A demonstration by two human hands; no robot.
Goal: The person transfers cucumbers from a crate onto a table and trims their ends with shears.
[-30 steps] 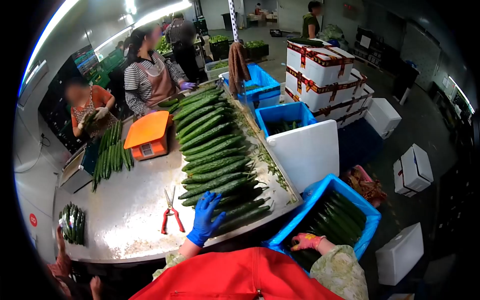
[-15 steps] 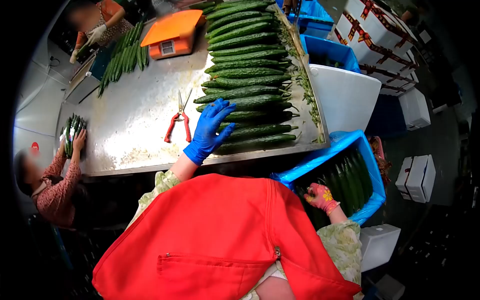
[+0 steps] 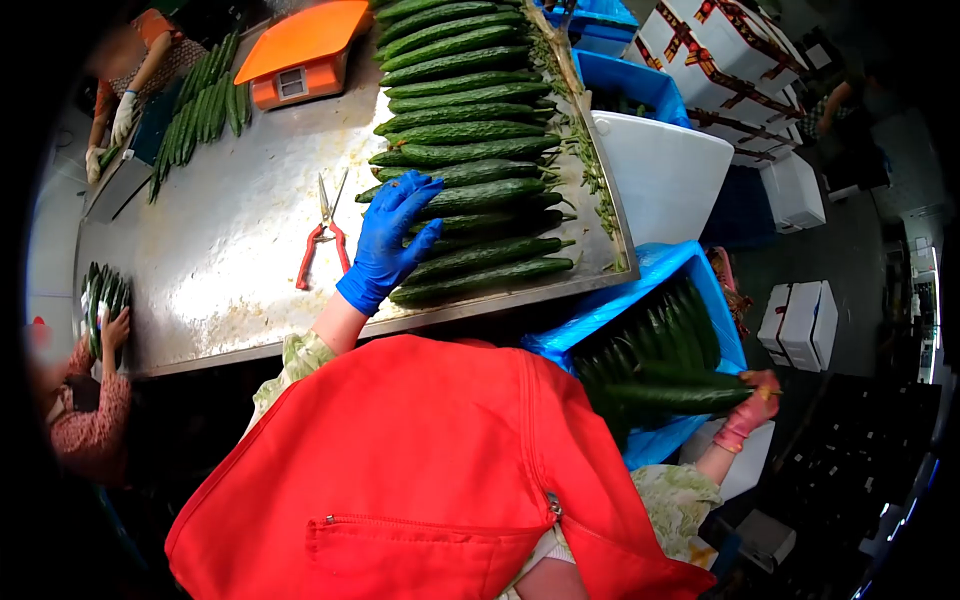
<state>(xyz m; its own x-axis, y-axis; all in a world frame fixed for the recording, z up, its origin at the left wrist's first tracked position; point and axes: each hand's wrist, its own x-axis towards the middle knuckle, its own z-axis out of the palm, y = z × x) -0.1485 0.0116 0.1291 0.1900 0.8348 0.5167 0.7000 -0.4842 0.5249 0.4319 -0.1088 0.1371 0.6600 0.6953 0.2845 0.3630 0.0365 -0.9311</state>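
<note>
1. Blue covering is worn on the left hand (image 3: 385, 245), which is placed over the ends of several cucumbers in the cucumber row (image 3: 470, 135); its grip is open, with the fingers spread.
2. By the right hand (image 3: 755, 402), in a pink glove, a long cucumber (image 3: 675, 400) is gripped at one end, the fingers closed around it. Whether a second one is also gripped cannot be told.
3. The long cucumber is held roughly level above the blue-lined box (image 3: 728, 330), in which more cucumbers (image 3: 672, 325) are packed side by side.
4. The row is laid out on the metal tabletop (image 3: 215, 270), with red-handled shears (image 3: 323, 238) set near the left hand and an orange scale (image 3: 300, 62) placed farther off.
5. Beyond the blue-lined box, a white panel (image 3: 665, 175) is stood beside the tabletop.
6. At the tabletop's far left end, a cucumber bundle (image 3: 104, 300) is touched by a co-worker's hand (image 3: 116, 330).
</note>
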